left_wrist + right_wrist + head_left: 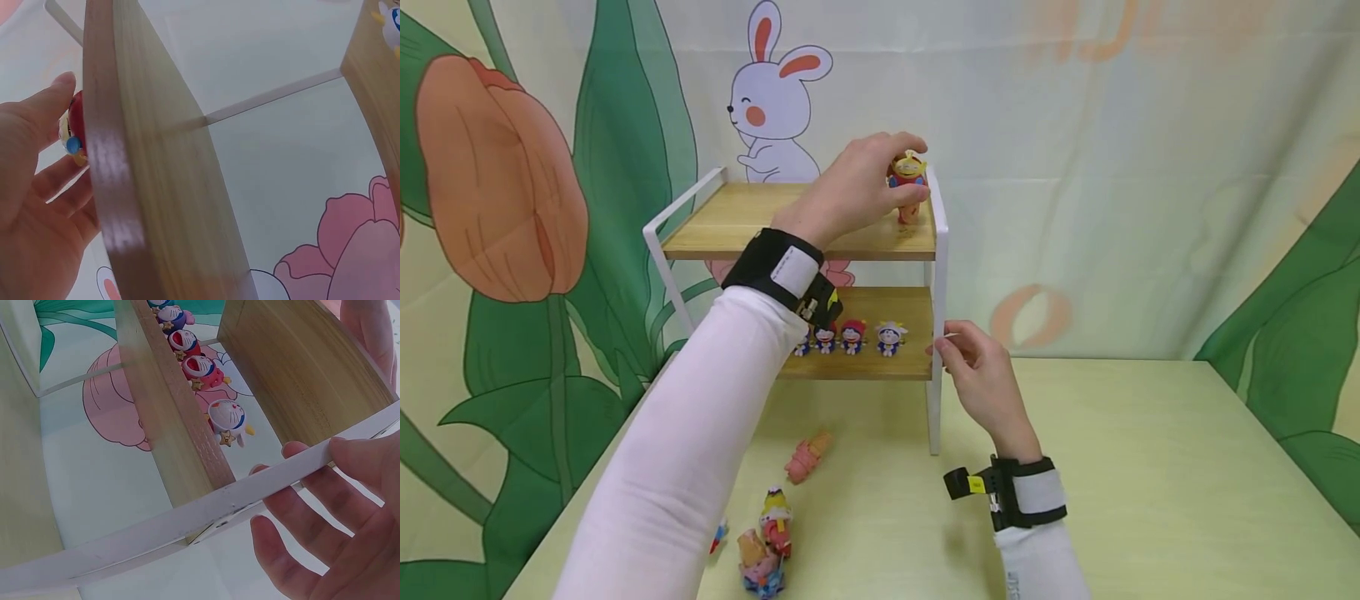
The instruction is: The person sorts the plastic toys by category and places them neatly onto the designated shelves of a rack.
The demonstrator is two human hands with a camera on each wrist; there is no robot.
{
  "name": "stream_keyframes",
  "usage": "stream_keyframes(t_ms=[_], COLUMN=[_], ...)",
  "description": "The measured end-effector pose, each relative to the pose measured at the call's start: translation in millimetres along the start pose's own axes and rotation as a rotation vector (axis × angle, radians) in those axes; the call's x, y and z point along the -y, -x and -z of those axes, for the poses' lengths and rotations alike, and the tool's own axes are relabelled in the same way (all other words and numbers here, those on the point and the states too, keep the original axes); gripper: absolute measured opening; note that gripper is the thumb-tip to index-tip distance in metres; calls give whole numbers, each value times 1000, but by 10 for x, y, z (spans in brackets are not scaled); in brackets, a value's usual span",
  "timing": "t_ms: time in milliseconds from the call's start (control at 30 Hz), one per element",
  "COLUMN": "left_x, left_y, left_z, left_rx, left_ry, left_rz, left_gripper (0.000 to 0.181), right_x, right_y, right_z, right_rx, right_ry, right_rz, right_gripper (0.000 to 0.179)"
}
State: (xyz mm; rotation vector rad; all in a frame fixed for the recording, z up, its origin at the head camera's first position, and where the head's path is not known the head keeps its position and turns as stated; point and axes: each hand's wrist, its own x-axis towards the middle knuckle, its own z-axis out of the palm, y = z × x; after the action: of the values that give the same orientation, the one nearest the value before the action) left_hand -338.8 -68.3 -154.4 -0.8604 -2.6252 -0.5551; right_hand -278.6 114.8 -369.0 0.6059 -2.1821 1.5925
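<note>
My left hand (868,179) holds a small figurine (908,169) with a yellow head and a red body between thumb and fingers. It is at the right end of the top board (760,204) of a two-tier shelf; a pinkish patch shows just below it. In the left wrist view, the board's edge partly hides the figurine (76,125). My right hand (988,383) pinches the shelf's white right-hand frame (275,481), thumb on one side and fingers on the other. Several small blue, red and white cat figurines (852,337) stand in a row on the lower board (865,304).
On the table (1150,467), in front of the shelf, lies a pink ice-cream-cone toy (807,457). Nearer lie a yellow-and-red figurine (777,521) and another cone toy (760,562), partly behind my left sleeve. A printed curtain (1112,167) hangs behind the shelf.
</note>
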Motion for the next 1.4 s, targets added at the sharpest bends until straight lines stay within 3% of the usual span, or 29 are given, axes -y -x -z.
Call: stream_keyframes(t_ms=[300,533,733,900,1067,1233,1400], left_x=[-2,103,170,197,235,310,375], left_y=[93,293,513,733,1021,1268,1506], left_z=[67,45,34,54,37,51,35], left_rx=[-14,-44,-169,-314,-424,-491,-481], left_ry=[5,25,47,66,106,111,114], left_rz=[26,76,80,58,22,6,19], left_gripper=[52,60,58,48,39,33,29], right_x=[10,11,194,411,426,414,418], right_y=[-5,-6,24,41,60,47,47], right_z=[6,-6,-1,54,60,62,58], right_rx=[7,15,13,9,18,20,11], right_ry=[-14,-5,10,29,16,7,9], right_rz=[-9,-4,-19,-3,4,5,-5], right_gripper=[21,18,17,16,16,16,15])
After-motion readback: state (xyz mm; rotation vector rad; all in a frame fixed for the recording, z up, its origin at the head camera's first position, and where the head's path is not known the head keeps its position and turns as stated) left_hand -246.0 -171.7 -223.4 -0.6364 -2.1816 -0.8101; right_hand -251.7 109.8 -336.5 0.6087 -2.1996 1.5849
